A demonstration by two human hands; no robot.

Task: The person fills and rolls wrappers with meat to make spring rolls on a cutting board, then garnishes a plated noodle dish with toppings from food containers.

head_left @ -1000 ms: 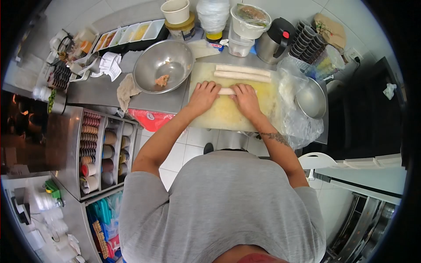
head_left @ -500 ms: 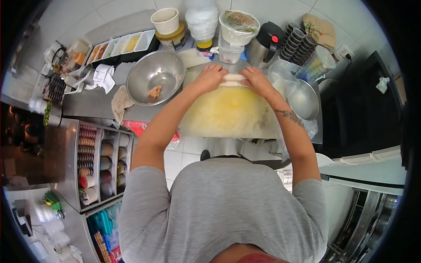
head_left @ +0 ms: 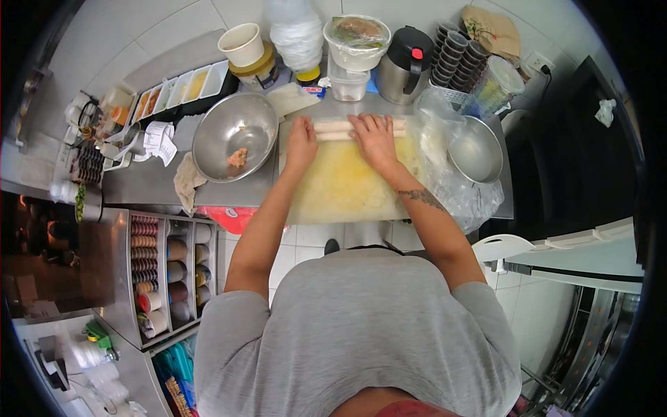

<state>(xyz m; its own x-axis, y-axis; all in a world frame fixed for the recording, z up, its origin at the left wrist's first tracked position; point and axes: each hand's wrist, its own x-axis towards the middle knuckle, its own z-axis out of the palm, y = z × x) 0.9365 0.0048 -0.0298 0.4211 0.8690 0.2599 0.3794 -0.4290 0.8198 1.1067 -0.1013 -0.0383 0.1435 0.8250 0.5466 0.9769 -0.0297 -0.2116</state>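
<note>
Pale dough-like rolls (head_left: 333, 131) lie side by side along the far edge of a yellow-stained cutting board (head_left: 340, 184). My left hand (head_left: 302, 142) is at their left end, fingers bent against the end of the rolls; whether it grips one is hard to tell. Spread over the rolls, right of their middle, is my right hand (head_left: 374, 141), its fingers apart and resting on them. To the left of the board stands a steel bowl (head_left: 235, 139) with a small lump of pinkish filling (head_left: 237, 157) inside.
Behind the board are a lidded tub (head_left: 347, 83), a steel jug (head_left: 404, 66) and stacked black cups (head_left: 455, 55). A plastic bag (head_left: 451, 194) and a second steel bowl (head_left: 476, 149) sit on the right. A cloth (head_left: 187, 181) hangs at the counter's front left.
A roll that was between both hands at mid-board has been moved back beside the other rolls. My left hand has shifted left to their end, and my right hand now lies over them.
</note>
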